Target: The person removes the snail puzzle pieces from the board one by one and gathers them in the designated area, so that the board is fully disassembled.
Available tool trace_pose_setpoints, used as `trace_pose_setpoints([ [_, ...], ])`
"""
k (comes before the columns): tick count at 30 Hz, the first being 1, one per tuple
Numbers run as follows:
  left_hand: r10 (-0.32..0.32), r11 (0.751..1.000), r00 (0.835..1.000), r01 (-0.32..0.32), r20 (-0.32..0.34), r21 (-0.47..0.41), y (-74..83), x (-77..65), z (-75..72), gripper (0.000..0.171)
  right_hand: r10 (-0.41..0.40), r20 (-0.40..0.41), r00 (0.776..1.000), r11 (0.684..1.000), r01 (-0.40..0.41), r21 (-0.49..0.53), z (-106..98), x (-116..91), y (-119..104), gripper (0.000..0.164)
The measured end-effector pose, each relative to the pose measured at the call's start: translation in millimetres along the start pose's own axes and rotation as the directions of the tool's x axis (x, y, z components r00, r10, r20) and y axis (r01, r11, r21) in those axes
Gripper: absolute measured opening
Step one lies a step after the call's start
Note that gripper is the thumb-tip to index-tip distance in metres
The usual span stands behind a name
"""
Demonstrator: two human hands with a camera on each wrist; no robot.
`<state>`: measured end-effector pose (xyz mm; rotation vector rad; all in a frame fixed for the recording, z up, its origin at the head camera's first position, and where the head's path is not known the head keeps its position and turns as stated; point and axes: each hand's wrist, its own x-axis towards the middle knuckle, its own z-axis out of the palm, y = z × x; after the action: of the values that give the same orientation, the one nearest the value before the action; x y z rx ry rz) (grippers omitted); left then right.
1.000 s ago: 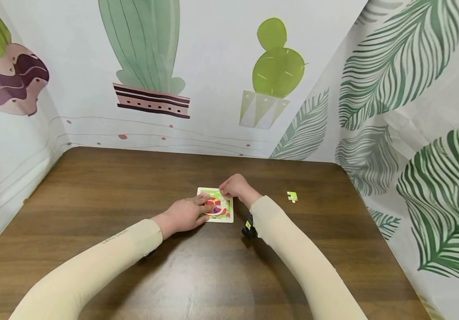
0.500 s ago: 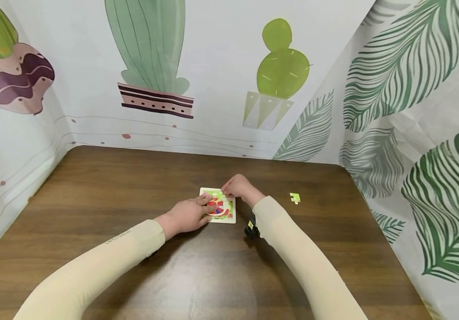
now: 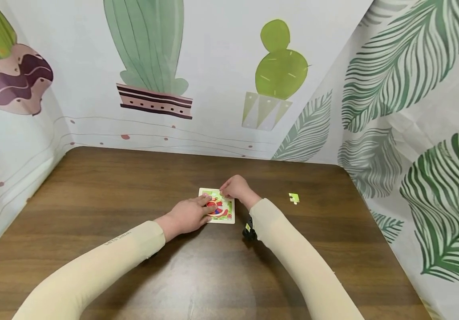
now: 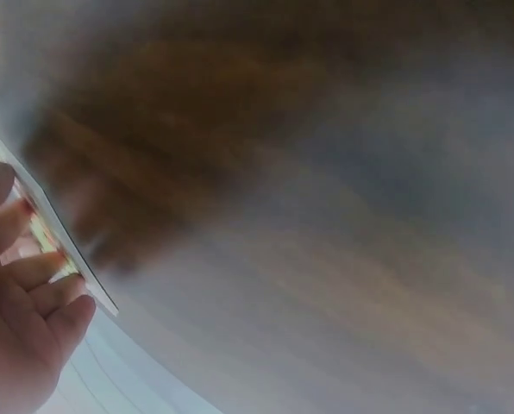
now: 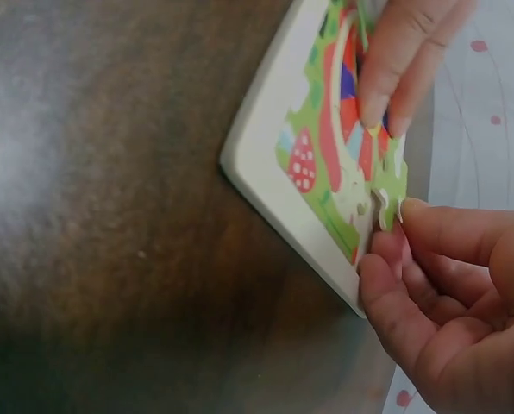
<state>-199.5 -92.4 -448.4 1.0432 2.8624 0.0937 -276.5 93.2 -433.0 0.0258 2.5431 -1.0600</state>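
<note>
A small square jigsaw puzzle with a pale frame [image 5: 261,138] lies on the table, its picture green with a red, blue and orange figure. My left hand [image 3: 186,216] rests on it from the left, fingers spread over the picture; in the right wrist view two of its fingers [image 5: 395,60] press on the pieces. At the puzzle's far right corner my right hand [image 3: 237,186] pinches a green puzzle piece [image 5: 391,181] between thumb and finger. That piece is tilted, partly raised above the tray. Hand and fingers hide parts of the picture.
A loose green puzzle piece [image 3: 294,198] lies on the brown wooden table [image 3: 133,178] to the right of the puzzle. A black wrist device [image 3: 248,232] sits under the right wrist. Walls with printed cacti and leaves border the table.
Both hands stay at the puzzle, and the right fingers keep hold of the piece at its far right corner with only slight movement. The head view shifts a little.
</note>
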Motion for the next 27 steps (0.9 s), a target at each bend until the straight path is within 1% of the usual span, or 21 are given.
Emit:
trace_pose_setpoints([
  [4, -0.019, 1.0, 0.999, 0.019, -0.027, 0.014, 5.4, -2.5, 0.0, 0.044, -0.026, -0.03, 0.999, 0.997, 0.024, -0.074, 2.5, -3.0, -2.5, 0.014],
  [7, -0.033, 0.999, 0.999, 0.033, -0.04, -0.003, 7.4, -3.7, 1.3, 0.044, -0.032, -0.034, 0.999, 0.996, 0.029, -0.081, 2.4, -4.8, -3.4, 0.014],
  [11, -0.03, 1.0, 0.998, 0.029, -0.052, -0.012, 6.9, -2.7, 3.8, 0.043, -0.014, -0.032, 0.999, 0.999, 0.013, -0.037, 0.5, -4.9, -2.2, 0.013],
  [16, -0.021, 1.0, 0.999, 0.022, -0.041, 0.001, 4.1, -1.3, 3.5, 0.041, 0.007, -0.018, 1.0, 0.999, -0.007, 0.032, -1.4, -4.1, -1.2, 0.013],
  [21, -0.024, 1.0, 0.999, 0.024, -0.027, 0.015, 3.4, 0.1, 1.6, 0.04, 0.004, -0.002, 1.0, 0.998, -0.004, 0.066, -2.8, -2.2, 0.0, 0.014],
  [27, -0.03, 1.0, 0.999, 0.03, -0.015, -0.005, 4.2, -1.0, 0.9, 0.041, 0.018, 0.008, 1.0, 0.995, -0.018, 0.103, -2.7, -0.1, 2.1, 0.015],
])
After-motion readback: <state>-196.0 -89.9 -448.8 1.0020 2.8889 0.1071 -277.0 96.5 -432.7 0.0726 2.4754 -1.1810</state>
